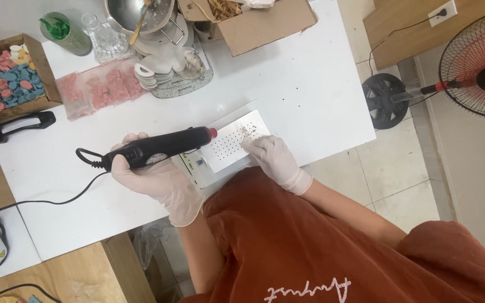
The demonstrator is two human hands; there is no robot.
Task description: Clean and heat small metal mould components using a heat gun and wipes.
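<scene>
My left hand (158,179), in a pale glove, grips a black corded heat tool (155,147) lying level, its red tip (213,133) at the left edge of a white perforated plate (228,147). The plate sits on a flat white device with a small blue button (200,163). My gloved right hand (275,159) rests on the plate's right side, its fingertips touching a small cluster of brownish bits (248,130) near the far corner. The tool's black cable (57,201) trails left across the white table (310,90).
An open box of pink and blue pieces (7,78) stands at the far left, clear bags of pink pieces (105,87) beside it. A green bottle (63,32), a metal bowl (138,14) and a cardboard box (265,22) line the back. A fan (478,73) stands right.
</scene>
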